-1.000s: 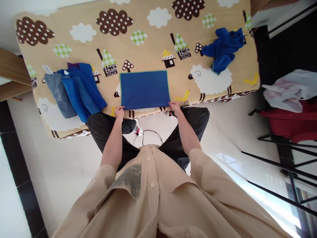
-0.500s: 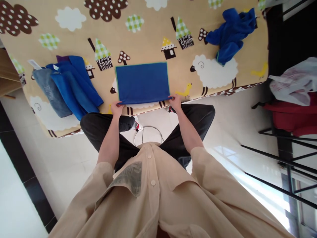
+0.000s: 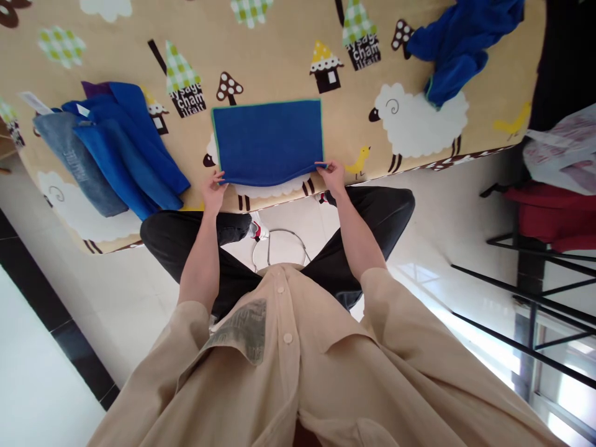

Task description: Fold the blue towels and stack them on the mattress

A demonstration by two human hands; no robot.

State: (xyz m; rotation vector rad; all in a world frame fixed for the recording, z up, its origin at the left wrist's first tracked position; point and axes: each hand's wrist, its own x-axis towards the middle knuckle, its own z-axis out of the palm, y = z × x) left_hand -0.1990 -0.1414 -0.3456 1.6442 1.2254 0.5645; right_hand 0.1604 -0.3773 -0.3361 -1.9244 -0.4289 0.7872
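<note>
Evidently, cloth (image 3: 270, 143) pinched at two corners

Towels (image 3: 125, 149) lie at nine o'clock, sheet (image 3: 193, 146) showing between. Near the sheet's edge, left hand (image 3: 213, 191) pinches the seven-o'clock corner; right hand (image 3: 333, 179), five-o'clock. Bundle (image 3: 456, 53): two o'clock, apart.

Green-edged blue rectangular cloth (image 3: 270, 143), near corners partly covered by fingers (image 3: 216, 177); crumpled blue cloth (image 3: 454, 53), cropped above; white plastic bag (image 3: 565, 149), cropped at right.
</note>
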